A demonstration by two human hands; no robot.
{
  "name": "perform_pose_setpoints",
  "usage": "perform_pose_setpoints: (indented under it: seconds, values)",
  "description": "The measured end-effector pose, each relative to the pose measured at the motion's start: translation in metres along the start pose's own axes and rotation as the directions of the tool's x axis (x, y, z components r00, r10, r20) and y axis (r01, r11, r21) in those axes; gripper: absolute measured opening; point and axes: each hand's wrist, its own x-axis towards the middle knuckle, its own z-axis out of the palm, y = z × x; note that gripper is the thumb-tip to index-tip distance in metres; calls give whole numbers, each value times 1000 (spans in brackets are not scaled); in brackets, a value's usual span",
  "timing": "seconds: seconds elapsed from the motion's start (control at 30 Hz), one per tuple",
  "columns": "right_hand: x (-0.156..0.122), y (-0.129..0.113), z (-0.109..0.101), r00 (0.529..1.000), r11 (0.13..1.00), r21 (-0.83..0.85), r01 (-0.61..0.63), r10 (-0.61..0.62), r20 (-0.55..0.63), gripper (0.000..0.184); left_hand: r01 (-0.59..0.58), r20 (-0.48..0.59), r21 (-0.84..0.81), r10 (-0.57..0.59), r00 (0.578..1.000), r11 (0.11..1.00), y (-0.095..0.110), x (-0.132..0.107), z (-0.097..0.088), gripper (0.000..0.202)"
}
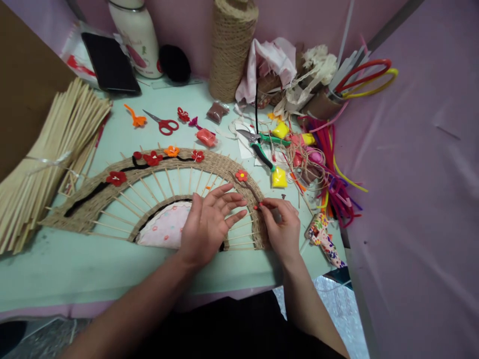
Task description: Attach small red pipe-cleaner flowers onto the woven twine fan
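Observation:
A woven jute fan [123,182] with wooden spokes lies flat on the pale green table [75,269]. Red and orange flowers sit along a black branch on its outer band. A pink fabric half-circle [166,227] fills its centre. My left hand [209,219] rests flat on the spokes at the fan's right side, fingers spread. My right hand [282,227] is at the fan's right edge, fingertips pinched on a tiny red piece pressed against the woven band, just below an orange flower [241,175].
A bundle of wooden sticks [45,154] lies at left. Red scissors [163,123], green-handled cutters [262,144], a jute twine cone [231,47], pipe cleaners [333,169], clay packets, a phone [110,62] and a bottle [137,35] crowd the back. A glue gun [324,237] lies by my right hand.

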Motion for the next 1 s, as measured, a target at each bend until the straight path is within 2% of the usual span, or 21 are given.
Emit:
perform_pose_setpoints:
  seconds: [0.2, 0.6, 1.0]
  values:
    - [4, 0, -3, 993, 983, -154, 99, -86, 86, 10, 1, 33, 4, -1, 999, 1000, 2, -1, -4, 56]
    - [6, 8, 0, 990, 987, -150, 63, -43, 132, 10, 20, 32, 10, -20, 999, 1000, 3, -3, -4, 51]
    - [7, 5, 0, 980, 958, -232, 167, -136, 146, 17, 30, 36, -9, -30, 999, 1000, 4, -3, -7, 49]
